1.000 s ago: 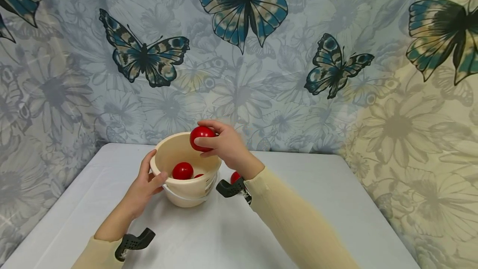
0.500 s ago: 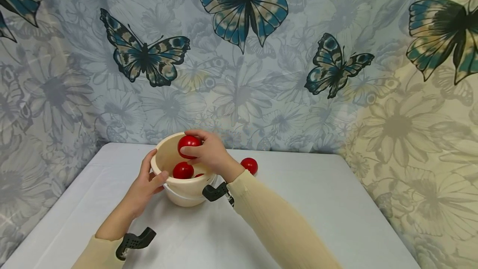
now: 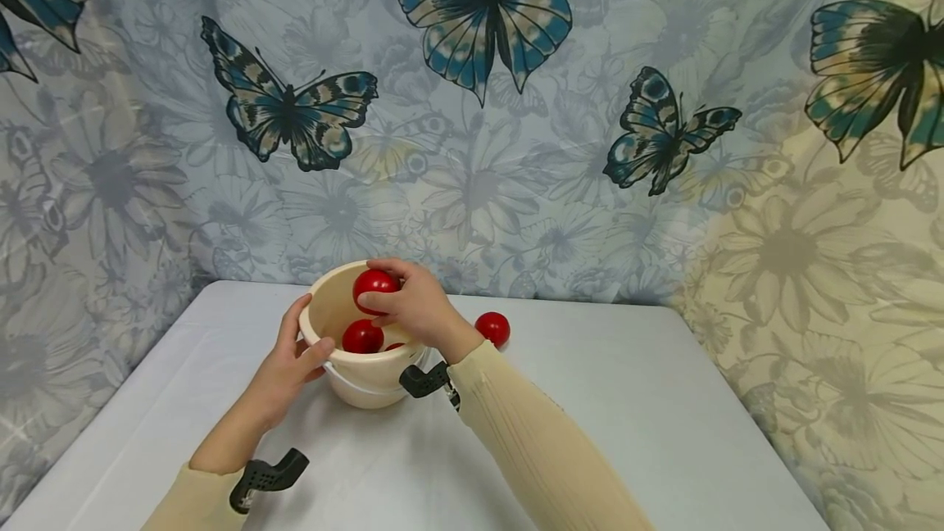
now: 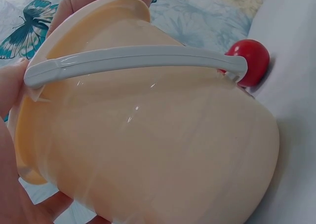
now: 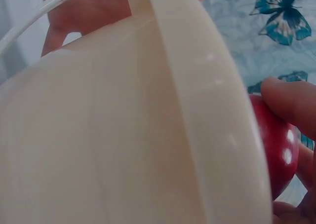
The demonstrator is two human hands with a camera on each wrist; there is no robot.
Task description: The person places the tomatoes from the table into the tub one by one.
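A cream bucket (image 3: 369, 379) with a pale handle (image 4: 143, 56) stands on the table, its mouth tilted toward me. My left hand (image 3: 283, 371) grips its left rim, thumb at the near side. Just inside the mouth, my right hand (image 3: 426, 311) holds a shiny red ball (image 3: 374, 292) between thumb and fingers. Below it, a second red ball (image 3: 362, 337) lies in the bucket, and a sliver of another red thing shows beside that. In the right wrist view, the bucket wall hides part of the held red ball (image 5: 279, 145).
One more red ball (image 3: 492, 329) rests on the white-covered table (image 3: 590, 400), right of the bucket and behind my right forearm. A butterfly-patterned cloth backdrop (image 3: 472, 187) rises behind the table's far edge.
My right hand has carried its red ball left and down into the bucket's mouth, then stayed nearly still. The ball on the table has come into fuller view. My left hand has kept its hold.
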